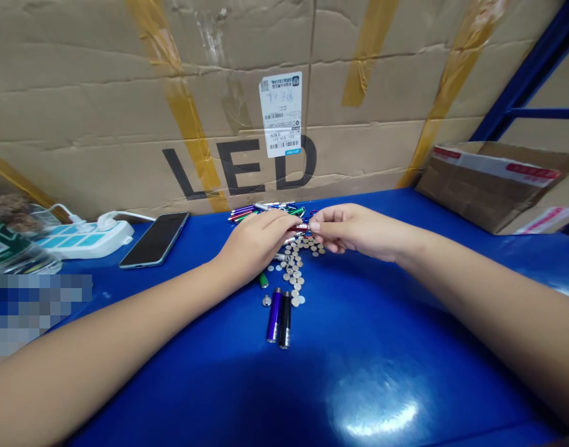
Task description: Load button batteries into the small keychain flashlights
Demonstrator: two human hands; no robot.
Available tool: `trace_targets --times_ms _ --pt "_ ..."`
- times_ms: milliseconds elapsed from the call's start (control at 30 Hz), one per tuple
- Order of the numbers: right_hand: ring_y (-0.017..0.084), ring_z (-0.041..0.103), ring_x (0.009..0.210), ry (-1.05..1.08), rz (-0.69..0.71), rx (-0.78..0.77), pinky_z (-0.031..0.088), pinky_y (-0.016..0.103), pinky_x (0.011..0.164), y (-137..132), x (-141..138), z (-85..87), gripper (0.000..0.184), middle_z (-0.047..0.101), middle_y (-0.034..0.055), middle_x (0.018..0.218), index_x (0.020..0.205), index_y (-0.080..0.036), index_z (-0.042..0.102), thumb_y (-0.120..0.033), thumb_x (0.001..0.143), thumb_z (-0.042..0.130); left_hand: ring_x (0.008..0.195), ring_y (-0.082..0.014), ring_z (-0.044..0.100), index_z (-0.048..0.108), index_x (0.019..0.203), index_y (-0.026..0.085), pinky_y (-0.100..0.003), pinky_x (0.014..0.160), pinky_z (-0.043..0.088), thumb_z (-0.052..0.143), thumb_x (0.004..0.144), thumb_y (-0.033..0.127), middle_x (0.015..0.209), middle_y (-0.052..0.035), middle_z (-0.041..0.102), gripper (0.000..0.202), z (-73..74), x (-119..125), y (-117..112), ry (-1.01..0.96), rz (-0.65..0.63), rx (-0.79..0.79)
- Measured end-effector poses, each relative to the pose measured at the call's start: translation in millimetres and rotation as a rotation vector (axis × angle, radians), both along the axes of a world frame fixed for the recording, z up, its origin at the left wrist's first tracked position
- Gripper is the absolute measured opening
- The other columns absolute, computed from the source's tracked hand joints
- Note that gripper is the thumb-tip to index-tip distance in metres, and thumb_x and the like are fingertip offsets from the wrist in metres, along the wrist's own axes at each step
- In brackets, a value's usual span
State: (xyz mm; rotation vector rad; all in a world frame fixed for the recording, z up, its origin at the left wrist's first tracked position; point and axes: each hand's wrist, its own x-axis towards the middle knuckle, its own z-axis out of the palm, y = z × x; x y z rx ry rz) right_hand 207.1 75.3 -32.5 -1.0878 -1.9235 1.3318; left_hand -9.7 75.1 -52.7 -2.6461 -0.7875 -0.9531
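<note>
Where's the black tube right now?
In the head view, the black tube lies below centre, just right of the purple tube and below most of the discs.

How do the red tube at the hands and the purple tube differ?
The red tube is held crosswise between the left hand and right hand; the purple tube lies lengthwise on the blue table. The red tube is partly hidden by the hands; the purple tube is uncovered. Both show silvery ends.

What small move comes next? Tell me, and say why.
Probably a gentle twist of the red tube by the right hand, the left hand steadying it: both seem to grip it, and its silvery end faces the right one.
</note>
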Motion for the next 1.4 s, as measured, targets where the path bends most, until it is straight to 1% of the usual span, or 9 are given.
trace_targets --times_ms 100,233,300,500,700,900,1067,1267,1400 --pt "0.009 0.048 0.05 -0.043 -0.039 0.064 0.036 0.023 0.046 -2 -3 1.2 0.025 0.053 -0.0024 0.059 0.073 -0.019 0.053 -0.041 0.086 0.055 0.098 -0.0184 0.061 0.059 0.108 0.016 -0.032 0.085 0.049 0.043 0.098 0.025 0.103 -0.0072 0.066 0.021 2.0 2 -1 -0.037 0.054 -0.117" --pt "0.011 0.05 0.053 -0.265 -0.14 0.479 0.037 0.025 0.052 -6 -5 6.0 0.023 0.056 -0.003 0.058 0.077 -0.02 0.054 -0.04 0.088 0.052 0.097 -0.0182 0.061 0.059 0.106 0.018 -0.032 0.084 0.049 0.042 0.098 0.024 0.103 -0.0056 0.067 0.02 3.9 2 -1 -0.084 0.095 -0.221" --pt "0.012 0.05 0.054 -0.358 -0.107 0.581 0.036 0.025 0.055 -7 -4 9.1 0.02 0.057 -0.0029 0.058 0.076 -0.02 0.055 -0.035 0.089 0.05 0.097 -0.0183 0.061 0.06 0.107 0.019 -0.032 0.085 0.049 0.043 0.097 0.024 0.103 -0.0059 0.067 0.02 3.2 0 1 -0.067 0.051 -0.203" --pt "0.013 0.052 0.059 -0.421 -0.001 0.615 0.037 0.025 0.058 -5 1 12.7 0.019 0.059 -0.0018 0.063 0.078 -0.02 0.057 -0.032 0.09 0.048 0.098 -0.018 0.062 0.061 0.109 0.02 -0.033 0.087 0.049 0.049 0.095 0.025 0.103 -0.0058 0.069 0.019 -0.7 -3 4 -0.06 -0.057 -0.147" --pt "0.014 0.054 0.064 -0.535 0.003 0.788 0.036 0.026 0.06 -3 1 10.7 0.015 0.063 0.002 0.072 0.079 -0.019 0.058 -0.027 0.089 0.05 0.099 -0.0178 0.064 0.062 0.108 0.016 -0.032 0.088 0.05 0.048 0.095 0.023 0.104 -0.0072 0.07 0.02 0.3 -2 4 -0.044 -0.045 -0.2" --pt "0.017 0.056 0.07 -0.688 -0.003 0.862 0.037 0.027 0.062 -5 0 11.6 0.005 0.064 0.0035 0.079 0.082 -0.019 0.058 -0.023 0.085 0.059 0.1 -0.0181 0.064 0.062 0.108 0.017 -0.032 0.088 0.05 0.047 0.096 0.023 0.103 -0.0063 0.07 0.02 2.7 0 2 -0.032 -0.031 -0.242" --pt "0.018 0.059 0.076 -0.845 -0.022 0.947 0.035 0.027 0.06 -9 -2 14.7 0.011 0.064 0.0048 0.089 0.088 -0.019 0.059 -0.026 0.091 0.052 0.097 -0.0174 0.065 0.063 0.107 0.016 -0.031 0.086 0.051 0.047 0.096 0.022 0.101 -0.0059 0.071 0.02 2.9 0 2 -0.056 -0.042 -0.238" --pt "0.015 0.058 0.068 -1.018 -0.013 1.046 0.028 0.026 0.053 -16 -3 19.9 0.019 0.066 0.0057 0.091 0.095 -0.017 0.061 -0.028 0.095 0.046 0.096 -0.0171 0.065 0.063 0.107 0.015 -0.031 0.085 0.051 0.047 0.096 0.021 0.1 -0.0061 0.071 0.021 2.0 0 3 -0.063 -0.055 -0.206" --pt "0.015 0.058 0.068 -1.03 0.009 1.074 0.026 0.027 0.052 -17 -4 20.7 0.02 0.067 0.0064 0.091 0.094 -0.015 0.062 -0.028 0.095 0.046 0.094 -0.0164 0.065 0.063 0.106 0.014 -0.029 0.085 0.051 0.047 0.095 0.02 0.099 -0.0061 0.071 0.02 1.6 0 3 -0.075 -0.066 -0.188"
